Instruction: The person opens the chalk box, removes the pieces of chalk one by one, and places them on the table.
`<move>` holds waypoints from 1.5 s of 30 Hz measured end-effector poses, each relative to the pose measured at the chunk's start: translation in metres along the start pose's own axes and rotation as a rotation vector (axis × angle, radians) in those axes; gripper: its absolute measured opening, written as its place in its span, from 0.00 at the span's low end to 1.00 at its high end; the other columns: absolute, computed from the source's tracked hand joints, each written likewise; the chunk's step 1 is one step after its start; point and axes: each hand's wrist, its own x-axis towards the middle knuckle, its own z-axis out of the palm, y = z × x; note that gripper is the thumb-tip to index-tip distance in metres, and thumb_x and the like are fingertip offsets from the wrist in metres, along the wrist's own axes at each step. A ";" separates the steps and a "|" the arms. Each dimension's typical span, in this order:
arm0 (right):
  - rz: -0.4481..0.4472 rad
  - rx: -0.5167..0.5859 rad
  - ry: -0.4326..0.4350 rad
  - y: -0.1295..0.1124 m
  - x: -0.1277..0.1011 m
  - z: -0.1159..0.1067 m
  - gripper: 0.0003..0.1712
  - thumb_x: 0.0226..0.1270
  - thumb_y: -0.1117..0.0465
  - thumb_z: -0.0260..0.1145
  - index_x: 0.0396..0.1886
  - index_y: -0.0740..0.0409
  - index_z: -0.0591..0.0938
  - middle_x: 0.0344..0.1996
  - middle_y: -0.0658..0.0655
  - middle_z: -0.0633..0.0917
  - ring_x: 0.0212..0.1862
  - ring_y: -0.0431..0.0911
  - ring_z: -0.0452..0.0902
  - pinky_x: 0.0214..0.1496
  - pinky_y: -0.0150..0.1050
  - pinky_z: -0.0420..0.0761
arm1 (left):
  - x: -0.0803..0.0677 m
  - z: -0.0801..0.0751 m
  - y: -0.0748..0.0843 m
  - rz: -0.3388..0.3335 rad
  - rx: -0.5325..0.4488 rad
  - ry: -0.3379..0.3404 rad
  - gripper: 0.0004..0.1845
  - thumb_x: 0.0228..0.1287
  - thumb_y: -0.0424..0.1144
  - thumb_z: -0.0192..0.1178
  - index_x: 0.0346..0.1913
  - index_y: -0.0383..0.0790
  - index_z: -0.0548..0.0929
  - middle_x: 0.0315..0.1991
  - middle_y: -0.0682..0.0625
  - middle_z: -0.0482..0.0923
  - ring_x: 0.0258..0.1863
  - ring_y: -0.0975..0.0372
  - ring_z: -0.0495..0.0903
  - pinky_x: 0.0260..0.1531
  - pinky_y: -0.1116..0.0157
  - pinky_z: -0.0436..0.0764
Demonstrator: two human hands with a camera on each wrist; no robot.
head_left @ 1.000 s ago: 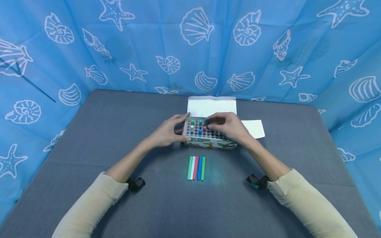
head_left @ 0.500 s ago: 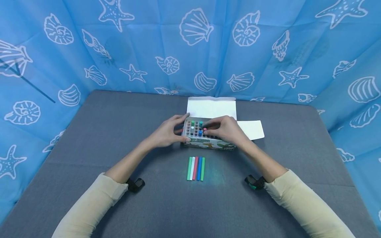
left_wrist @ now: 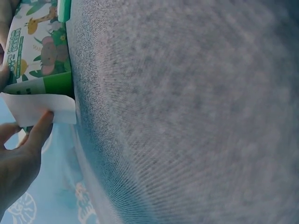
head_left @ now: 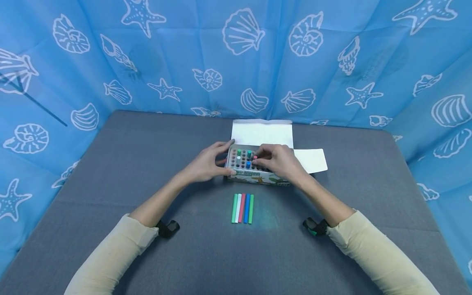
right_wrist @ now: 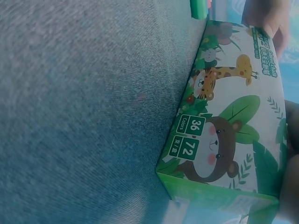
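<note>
Blue seashell curtain behind grey desk (head_left: 147,172). Box (head_left: 254,174) at centre. Left hand (head_left: 206,164) grips box end. Right hand (head_left: 278,160) pinches pink stick (head_left: 255,157) standing in box. Five sticks (head_left: 243,208) already out below; several left inside.

Box (head_left: 258,177): printed cardboard with a slight sheen, its flaps (head_left: 262,132) plain matt white card. Sticks (head_left: 243,208) lying in front of the box: smooth, matt, chalk-like or plastic; which cannot be told. Table cover (head_left: 147,172) under the box: grey woven cloth, matt, finely ribbed in the wrist views. Backdrop (head_left: 184,53) behind the box: thin blue printed fabric, creased, faintly shiny. Sleeves (head_left: 121,250): soft matt beige knit.
</note>
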 end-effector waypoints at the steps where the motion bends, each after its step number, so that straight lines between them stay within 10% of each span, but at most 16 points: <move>1: -0.003 -0.001 -0.003 0.000 0.000 0.000 0.07 0.67 0.57 0.70 0.40 0.55 0.87 0.33 0.50 0.89 0.35 0.42 0.85 0.34 0.40 0.83 | 0.000 0.000 0.000 -0.005 0.003 0.001 0.51 0.57 0.38 0.74 0.79 0.45 0.53 0.72 0.38 0.58 0.64 0.47 0.72 0.59 0.66 0.79; 13: -0.033 0.101 0.013 0.002 -0.003 -0.001 0.07 0.77 0.58 0.58 0.46 0.57 0.75 0.36 0.53 0.89 0.39 0.45 0.87 0.41 0.44 0.88 | 0.000 -0.001 0.002 -0.032 0.022 -0.006 0.51 0.59 0.40 0.74 0.79 0.47 0.53 0.73 0.39 0.56 0.63 0.47 0.74 0.58 0.63 0.81; 28: -0.105 0.336 0.254 0.002 -0.003 -0.007 0.14 0.70 0.64 0.67 0.51 0.66 0.81 0.39 0.63 0.88 0.36 0.54 0.87 0.38 0.40 0.90 | -0.001 -0.001 0.002 -0.027 0.011 -0.008 0.51 0.59 0.39 0.73 0.79 0.45 0.53 0.73 0.39 0.56 0.63 0.47 0.74 0.59 0.65 0.80; 45: 0.083 0.476 0.226 -0.006 -0.030 -0.020 0.21 0.69 0.55 0.68 0.56 0.62 0.83 0.40 0.59 0.88 0.35 0.47 0.86 0.41 0.39 0.89 | -0.001 0.000 0.003 -0.030 0.001 -0.006 0.51 0.59 0.38 0.73 0.79 0.45 0.52 0.73 0.39 0.56 0.64 0.47 0.73 0.60 0.66 0.79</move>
